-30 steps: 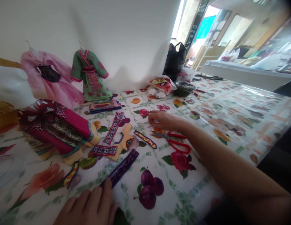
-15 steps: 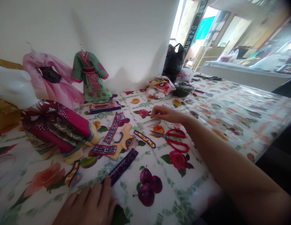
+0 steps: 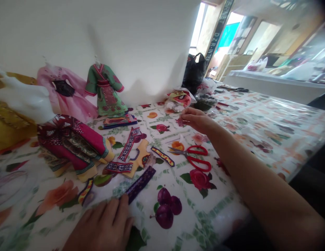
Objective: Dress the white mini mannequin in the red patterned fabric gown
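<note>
My left hand (image 3: 104,223) is at the near edge, its fingers closed on the lower end of a dark purple patterned fabric strip (image 3: 141,183). My right hand (image 3: 195,120) is raised over the table beyond the scissors, fingertips pinched together; what they hold, if anything, is too small to make out. Red-handled scissors (image 3: 197,157) lie below it with the blades pointing left. Between the hands are a short yellow patterned strip (image 3: 163,156), a tan fabric cutout (image 3: 141,153) and two blue-and-red patterned ribbons (image 3: 127,146). Another yellow piece (image 3: 85,191) lies left of my left hand.
At left stands a white doll form (image 3: 28,101) in a maroon patterned garment (image 3: 70,139). Behind are a pink dress (image 3: 65,83), a green dress (image 3: 106,90) and folded fabrics (image 3: 119,121). A bundle (image 3: 179,101) and a black bag (image 3: 193,71) sit at the back by the wall.
My right hand has moved right and slightly away, still pinched. My left hand stays on the purple strip. The camera view has shifted a little, so the garments appear further right and lower.
</note>
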A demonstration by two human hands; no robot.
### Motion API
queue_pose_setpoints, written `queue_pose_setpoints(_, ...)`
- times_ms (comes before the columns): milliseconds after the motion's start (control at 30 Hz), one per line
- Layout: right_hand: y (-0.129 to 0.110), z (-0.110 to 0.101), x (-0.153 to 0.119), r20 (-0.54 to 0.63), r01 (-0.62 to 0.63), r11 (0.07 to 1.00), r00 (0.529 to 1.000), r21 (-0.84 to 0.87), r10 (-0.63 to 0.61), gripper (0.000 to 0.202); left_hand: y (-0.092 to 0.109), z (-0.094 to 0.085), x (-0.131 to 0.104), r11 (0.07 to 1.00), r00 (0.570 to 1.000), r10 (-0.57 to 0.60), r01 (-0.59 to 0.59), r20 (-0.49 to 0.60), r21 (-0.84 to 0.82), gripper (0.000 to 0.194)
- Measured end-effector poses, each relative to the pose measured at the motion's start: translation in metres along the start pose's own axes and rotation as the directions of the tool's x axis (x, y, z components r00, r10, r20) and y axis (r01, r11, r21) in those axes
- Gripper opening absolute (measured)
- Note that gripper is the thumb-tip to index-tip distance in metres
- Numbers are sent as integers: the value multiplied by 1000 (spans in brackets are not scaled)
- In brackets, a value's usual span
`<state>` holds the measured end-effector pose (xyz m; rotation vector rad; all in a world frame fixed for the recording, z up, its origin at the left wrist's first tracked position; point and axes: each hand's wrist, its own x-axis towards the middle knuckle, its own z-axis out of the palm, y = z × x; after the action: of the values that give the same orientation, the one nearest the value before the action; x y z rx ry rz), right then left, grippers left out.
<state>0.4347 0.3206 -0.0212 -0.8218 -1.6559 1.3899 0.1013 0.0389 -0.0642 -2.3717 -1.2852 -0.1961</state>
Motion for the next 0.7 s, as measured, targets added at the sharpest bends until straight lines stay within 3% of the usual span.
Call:
queue_pose_setpoints(67,-14,24,-6,92,10,1000,996,-20,-8,18,0,-8,7,996,999,-29,25,-43,-89,29)
queue_pose_setpoints(167,-30,74,-23,302,-1,1000,953,-28,10,13,1,-23,18,938,978,-195,162,-80,-307,27)
queue_pose_setpoints(233,-36,107,-36,487,-102,995,869,14,82,11,-1,-32,25,840,949,-315,279,0,-465,22)
queue_pose_setpoints(333,-35,143,-53,642,-218,975,754,42,141,11,-8,-39,32,659,894,-421,417,152,-626,18)
queue_pose_setpoints(500,-21,171,-68,731,-250,968,657,-18,183,12,-14,-39,34,330,816,-440,536,376,-777,15)
queue_pose_setpoints(700,-19,177,-71,706,-153,982,683,-111,186,15,-13,-38,31,224,792,-402,572,459,-789,14)
